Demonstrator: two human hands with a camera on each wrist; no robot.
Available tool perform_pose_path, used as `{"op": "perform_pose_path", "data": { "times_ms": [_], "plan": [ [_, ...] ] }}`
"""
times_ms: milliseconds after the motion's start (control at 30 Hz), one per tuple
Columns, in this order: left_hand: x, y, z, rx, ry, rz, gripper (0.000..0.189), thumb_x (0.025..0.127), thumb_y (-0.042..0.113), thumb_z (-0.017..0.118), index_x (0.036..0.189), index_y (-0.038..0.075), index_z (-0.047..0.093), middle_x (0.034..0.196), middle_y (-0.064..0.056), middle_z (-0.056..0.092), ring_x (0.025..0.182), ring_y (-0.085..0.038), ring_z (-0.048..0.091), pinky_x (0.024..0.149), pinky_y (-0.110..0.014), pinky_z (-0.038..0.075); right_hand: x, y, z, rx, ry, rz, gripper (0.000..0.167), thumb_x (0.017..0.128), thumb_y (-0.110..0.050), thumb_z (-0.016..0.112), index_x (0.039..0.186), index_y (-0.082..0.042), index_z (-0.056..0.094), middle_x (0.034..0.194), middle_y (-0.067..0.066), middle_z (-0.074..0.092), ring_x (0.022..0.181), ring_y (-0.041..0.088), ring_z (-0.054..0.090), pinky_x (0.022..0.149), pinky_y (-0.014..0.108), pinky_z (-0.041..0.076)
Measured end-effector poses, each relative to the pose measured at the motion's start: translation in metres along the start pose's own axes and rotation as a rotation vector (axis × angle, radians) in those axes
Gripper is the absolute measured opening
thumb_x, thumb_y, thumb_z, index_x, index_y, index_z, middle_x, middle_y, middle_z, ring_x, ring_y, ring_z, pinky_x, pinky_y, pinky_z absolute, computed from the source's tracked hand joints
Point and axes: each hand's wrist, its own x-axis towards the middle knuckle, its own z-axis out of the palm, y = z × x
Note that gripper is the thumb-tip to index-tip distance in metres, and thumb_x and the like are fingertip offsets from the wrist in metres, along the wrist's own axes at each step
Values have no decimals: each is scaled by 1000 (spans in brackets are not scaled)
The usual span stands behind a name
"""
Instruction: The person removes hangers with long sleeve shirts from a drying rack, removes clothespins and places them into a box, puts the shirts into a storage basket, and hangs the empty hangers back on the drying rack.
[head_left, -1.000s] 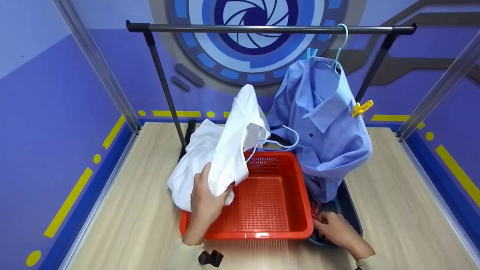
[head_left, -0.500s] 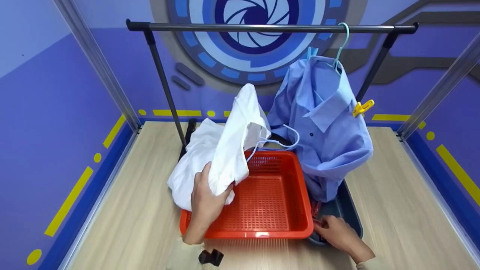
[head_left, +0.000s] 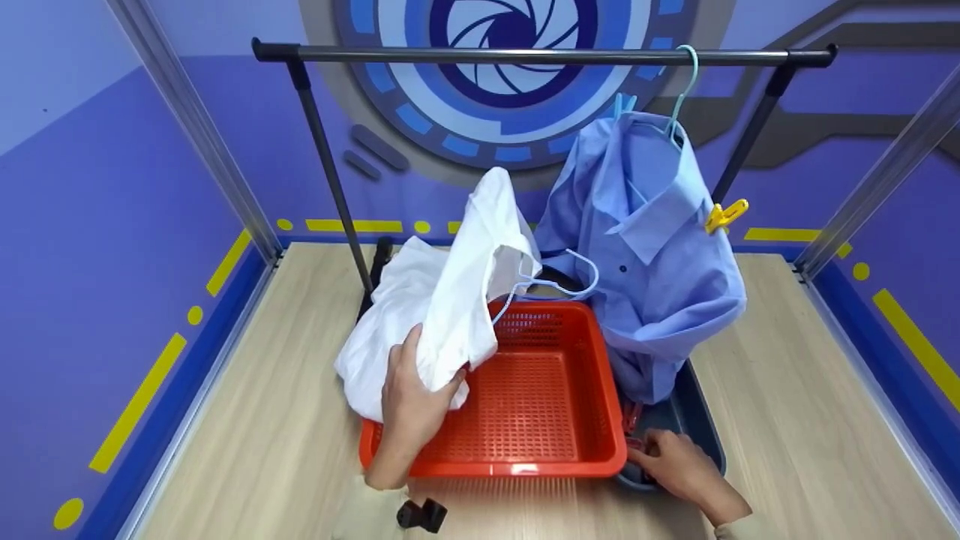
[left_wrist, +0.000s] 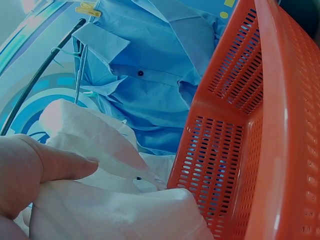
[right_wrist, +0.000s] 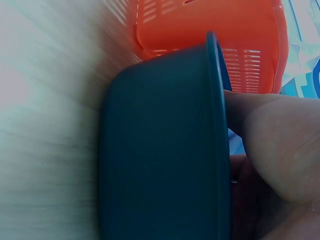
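Observation:
My left hand (head_left: 416,405) grips a bunched white shirt (head_left: 461,307), thumb on one side and fingers on the other. A light blue hanger (head_left: 597,276) pokes out of the shirt's neck, its hook towards the right. In the left wrist view, the thumb lies over folds of the white cloth (left_wrist: 130,210). My right hand (head_left: 679,465) reaches into a dark basin (head_left: 712,439), its fingertips pinching a red clothespin (head_left: 634,444). More red clothespins (head_left: 631,415) lie beside it. The basin wall (right_wrist: 165,150) hides much of this in the right wrist view.
A red basket (head_left: 525,471) stands between my hands, overlapping the basin. Behind, a blue shirt (head_left: 652,300) hangs by a green hanger (head_left: 688,82) from a black rail (head_left: 480,56). A yellow clothespin (head_left: 726,216) and a light blue clothespin (head_left: 624,105) grip its shoulders.
My right hand has shifted slightly down and to the right within the basin, over the red clothespins. The left hand and white shirt stay in place.

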Motion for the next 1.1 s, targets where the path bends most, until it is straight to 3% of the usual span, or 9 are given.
{"op": "perform_pose_path", "data": {
  "times_ms": [233,567,800,1100],
  "plan": [
    [0,-1,1,12,5,-1,81,71,21,85,141,15,44,112,-12,55,102,-28,56,92,-47,46,-2,2,-1,-9,32,-16,29,77,-39,77,72,-17,59,62,-4,53,58,12,48,53,29,35],
    [0,0,-1,8,-4,-11,82,71,21,85,142,16,43,114,-12,54,104,-29,56,95,-48,45,1,1,-4,-1,29,17,30,86,-43,68,73,-17,60,61,-4,53,57,12,49,52,28,36],
    [0,-1,-1,4,-13,-11,81,72,21,84,142,16,43,115,-12,54,104,-29,56,95,-48,45,2,-7,-10,55,125,9,25,91,-35,64,76,-16,64,60,-4,54,54,11,50,51,27,37],
    [0,-1,-2,1,-25,-19,82,72,21,84,142,16,42,115,-12,54,106,-30,56,96,-48,45,2,-15,-18,121,230,-61,24,94,-29,62,78,-12,67,59,-4,56,52,7,49,50,22,39]
  ]
}}
